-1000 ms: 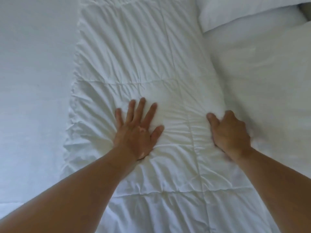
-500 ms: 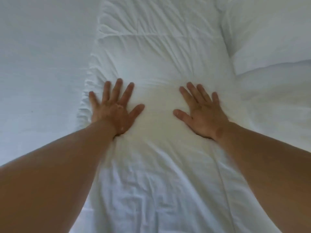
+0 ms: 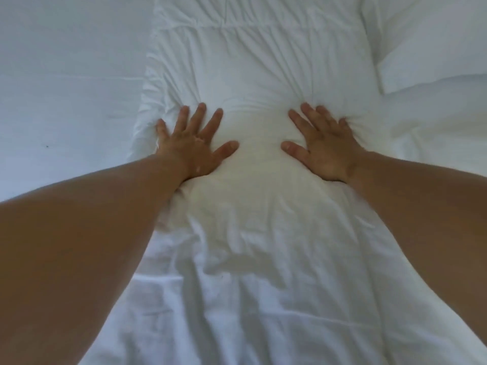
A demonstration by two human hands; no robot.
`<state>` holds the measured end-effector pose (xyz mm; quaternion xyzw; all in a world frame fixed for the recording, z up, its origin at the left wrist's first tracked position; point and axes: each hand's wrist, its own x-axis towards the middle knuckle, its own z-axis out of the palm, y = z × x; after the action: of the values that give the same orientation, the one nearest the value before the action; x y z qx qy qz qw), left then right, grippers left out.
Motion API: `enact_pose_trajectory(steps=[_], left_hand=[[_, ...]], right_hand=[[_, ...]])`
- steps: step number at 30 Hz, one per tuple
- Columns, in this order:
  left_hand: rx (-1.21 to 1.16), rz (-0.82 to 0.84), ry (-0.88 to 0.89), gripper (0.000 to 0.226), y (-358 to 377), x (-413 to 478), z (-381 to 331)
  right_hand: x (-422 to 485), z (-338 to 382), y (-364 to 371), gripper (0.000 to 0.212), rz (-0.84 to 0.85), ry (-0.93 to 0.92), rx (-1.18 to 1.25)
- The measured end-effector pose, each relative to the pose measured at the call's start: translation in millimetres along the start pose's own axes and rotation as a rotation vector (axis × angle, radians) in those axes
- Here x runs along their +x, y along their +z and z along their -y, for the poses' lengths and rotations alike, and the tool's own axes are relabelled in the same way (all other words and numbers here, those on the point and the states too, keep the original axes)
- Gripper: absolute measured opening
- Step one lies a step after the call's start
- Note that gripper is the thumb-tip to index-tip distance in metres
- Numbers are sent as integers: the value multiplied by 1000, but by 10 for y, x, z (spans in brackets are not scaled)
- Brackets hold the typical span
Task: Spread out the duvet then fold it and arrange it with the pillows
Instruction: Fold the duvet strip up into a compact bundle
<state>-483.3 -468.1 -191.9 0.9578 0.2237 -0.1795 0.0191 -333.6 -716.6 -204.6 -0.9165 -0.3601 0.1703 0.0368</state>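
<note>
The duvet (image 3: 258, 233) lies on the bed as a long white band that runs from the near edge of view straight away to the far end, puffy and creased, with a stitched quilting seam (image 3: 263, 26) crossing it near the top. To its left is the flat bed sheet (image 3: 66, 75), which carries one tiny dark speck (image 3: 47, 146). Along its right side are two white pillows: the upper pillow (image 3: 434, 40) sits at the far right corner, and the lower pillow (image 3: 434, 122) lies just below it, right up against the duvet's edge. The person leans over with both bare arms stretched out. The left hand (image 3: 193, 146) is flat on the duvet, palm down, near its rumpled left edge, with fingers straight and fanned apart and the thumb pointing inward. The right hand (image 3: 322, 148) lies the same way toward the right side, palm down, its fingers spread and the thumb turned toward the other hand. Neither hand grasps anything; both simply press on the cloth. The filling sinks under the palms, and small pleats radiate from the fingertips. Between the two thumbs the duvet bulges up smooth.
</note>
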Motion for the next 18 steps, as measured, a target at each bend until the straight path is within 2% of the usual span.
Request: enact_pose_trajectory(steps=[2, 5, 7, 10, 12, 14, 18], left_hand=[[13, 51, 22, 91, -46, -224, 15], [-41, 122, 134, 87, -90, -1005, -170], [-38, 114, 277, 85, 4, -1796, -338], [19, 6, 397, 72, 361, -2862, -311], [26, 9, 383, 70, 625, -3265, -143], [42, 8, 373, 71, 767, -3437, -32], [-9, 13, 304, 77, 717, -3659, -101]], right_hand=[[-143, 118, -77, 84, 93, 42, 14], [-739, 520, -275, 93, 180, 27, 199], [-1468, 849, -240, 95, 195, -113, 206], [-2738, 1037, 202, 80, 127, -298, 17], [-3241, 809, 481, 76, 148, -252, -31], [-3382, 607, 575, 80, 116, -145, 29], [-3435, 882, 515, 88, 147, 19, 50]])
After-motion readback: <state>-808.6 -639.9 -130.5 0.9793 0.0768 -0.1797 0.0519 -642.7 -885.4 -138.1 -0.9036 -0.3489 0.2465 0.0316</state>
